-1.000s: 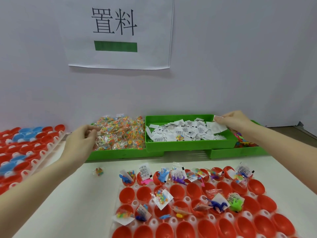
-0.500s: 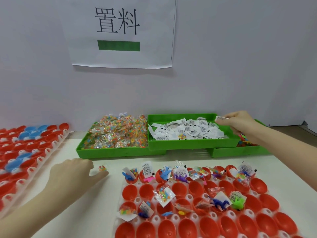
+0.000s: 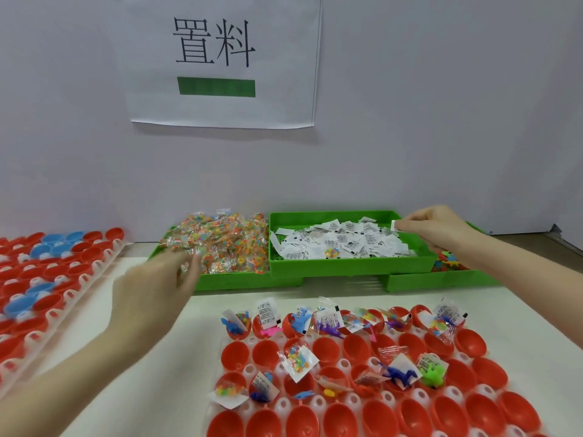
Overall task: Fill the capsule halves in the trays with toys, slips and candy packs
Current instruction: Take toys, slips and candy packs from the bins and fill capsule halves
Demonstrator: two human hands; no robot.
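1. Right hand [image 3: 432,227] pinches one slip [image 3: 395,225] over the far-right edge of the slip tray [image 3: 347,266]. Lift it clear, singly.
2. Left hand [image 3: 151,288] blurred, reaching toward candy packs [image 3: 227,244]; grip can't tell.
3. Capsule tray [image 3: 331,402] near: far row filled, near rows mostly empty.

Red capsule halves [image 3: 356,346], green bins [image 3: 347,268], multicoloured candy packs [image 3: 227,244], white black-printed slips [image 3: 344,244]

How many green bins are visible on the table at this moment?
3: the candy pack bin at left, the paper slip bin in the middle resting on both neighbours, and the toy bin at right, partly hidden.
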